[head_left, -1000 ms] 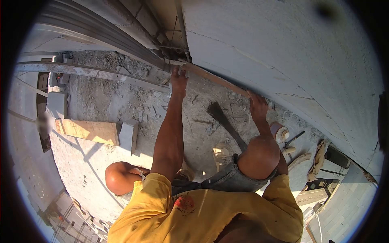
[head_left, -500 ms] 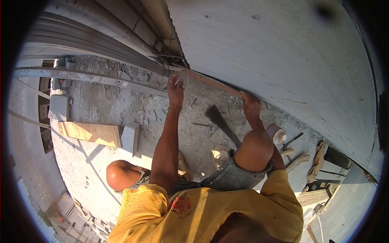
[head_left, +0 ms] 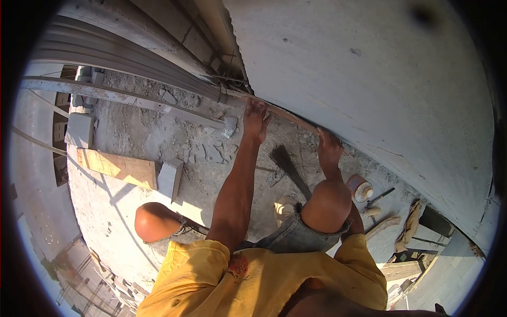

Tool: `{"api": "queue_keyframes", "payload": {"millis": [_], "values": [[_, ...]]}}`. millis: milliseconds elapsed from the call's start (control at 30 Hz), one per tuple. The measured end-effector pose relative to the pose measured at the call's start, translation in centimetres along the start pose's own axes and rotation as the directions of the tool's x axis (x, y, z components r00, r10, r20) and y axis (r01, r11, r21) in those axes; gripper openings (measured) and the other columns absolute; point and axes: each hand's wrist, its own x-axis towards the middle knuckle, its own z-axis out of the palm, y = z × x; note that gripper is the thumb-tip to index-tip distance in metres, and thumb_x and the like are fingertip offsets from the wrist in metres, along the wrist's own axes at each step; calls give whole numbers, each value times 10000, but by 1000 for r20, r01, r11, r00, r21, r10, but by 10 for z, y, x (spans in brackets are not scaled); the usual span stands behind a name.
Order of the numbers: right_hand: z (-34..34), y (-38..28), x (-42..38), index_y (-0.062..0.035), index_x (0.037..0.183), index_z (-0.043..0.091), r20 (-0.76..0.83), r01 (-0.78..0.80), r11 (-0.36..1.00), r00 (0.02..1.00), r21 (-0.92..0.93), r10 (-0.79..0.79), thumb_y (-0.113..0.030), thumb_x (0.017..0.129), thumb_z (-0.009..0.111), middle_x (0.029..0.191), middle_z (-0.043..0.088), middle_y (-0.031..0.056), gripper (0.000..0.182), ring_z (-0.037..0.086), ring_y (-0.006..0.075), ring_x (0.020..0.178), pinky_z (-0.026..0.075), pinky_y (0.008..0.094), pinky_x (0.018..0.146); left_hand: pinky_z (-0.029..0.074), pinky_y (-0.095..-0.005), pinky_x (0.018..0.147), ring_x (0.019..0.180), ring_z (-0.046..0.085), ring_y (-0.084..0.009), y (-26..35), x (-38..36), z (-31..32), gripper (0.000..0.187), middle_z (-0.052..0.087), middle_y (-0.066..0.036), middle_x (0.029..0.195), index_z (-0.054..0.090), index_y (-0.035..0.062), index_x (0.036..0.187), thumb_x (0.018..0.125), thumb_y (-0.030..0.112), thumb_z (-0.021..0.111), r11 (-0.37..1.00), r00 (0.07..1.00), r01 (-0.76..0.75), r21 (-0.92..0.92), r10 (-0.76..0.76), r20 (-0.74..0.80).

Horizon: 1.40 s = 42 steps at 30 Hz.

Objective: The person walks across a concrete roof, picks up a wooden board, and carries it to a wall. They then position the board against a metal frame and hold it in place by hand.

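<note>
A thin wooden strip (head_left: 292, 118) lies along the foot of the large grey panel (head_left: 364, 74). My left hand (head_left: 255, 120) is at the strip's left part, its fingers bent against the edge. Further right, my right hand (head_left: 330, 148) has its fingers closed on the strip near its right end. Between my hands and knees a dark-bristled brush (head_left: 288, 166) rests on the dusty floor. A pale stone chunk (head_left: 229, 127) lies left of my left hand.
A long metal bar (head_left: 132, 100) crosses the rubble at the left. Nearby are a wooden board (head_left: 117, 168) and a grey block (head_left: 169, 179). A round container (head_left: 360, 188) and scattered tools lie beside my right knee.
My left hand has moved right, onto the strip. The pale chunk now shows beside the bar's end. My right hand stays at the strip's right end.
</note>
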Motion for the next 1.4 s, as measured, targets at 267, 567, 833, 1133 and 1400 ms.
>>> {"api": "queue_keyframes", "payload": {"millis": [267,567,833,1133,1400], "values": [[4,13,7,-128,1081,695,-30,136,991,990,-7,-136,-82,875,681,809,685,125,211,681,312,728,555,410,640,302,-495,1119,1371,363,-247,-7,-4,4,722,220,-32,1580,121,185,1575,978,71,509,997,997,-71,-27,71,-21],[-35,54,-17,-121,982,650,395,57,950,916,-308,73,-274,874,696,852,706,93,193,698,302,724,557,413,608,223,-539,1153,1445,188,-384,-11,2,-8,992,67,-83,1623,4,198,1579,901,594,609,988,989,147,-57,-146,14],[-36,22,-27,-146,890,623,183,-8,955,981,-295,65,-161,858,633,760,673,76,36,695,272,758,568,425,670,272,-448,1156,1423,287,-362,-23,0,-12,1009,159,-83,1609,-73,213,1575,917,574,602,988,996,66,-140,-56,72],[-26,49,-15,-83,946,624,296,49,957,954,-284,40,-164,897,662,786,662,156,103,660,370,705,525,473,607,218,-525,1163,1448,221,-402,-24,15,-24,915,49,-105,1636,-100,248,1569,965,587,499,989,996,42,-139,-30,88],[-29,29,-26,-130,896,654,220,-47,967,970,-251,105,-152,871,643,740,667,119,34,675,329,701,531,450,605,193,-526,1178,1457,179,-435,-11,15,-22,824,-10,-109,1644,-147,288,1556,1013,527,425,994,992,36,-107,-22,128]]}}
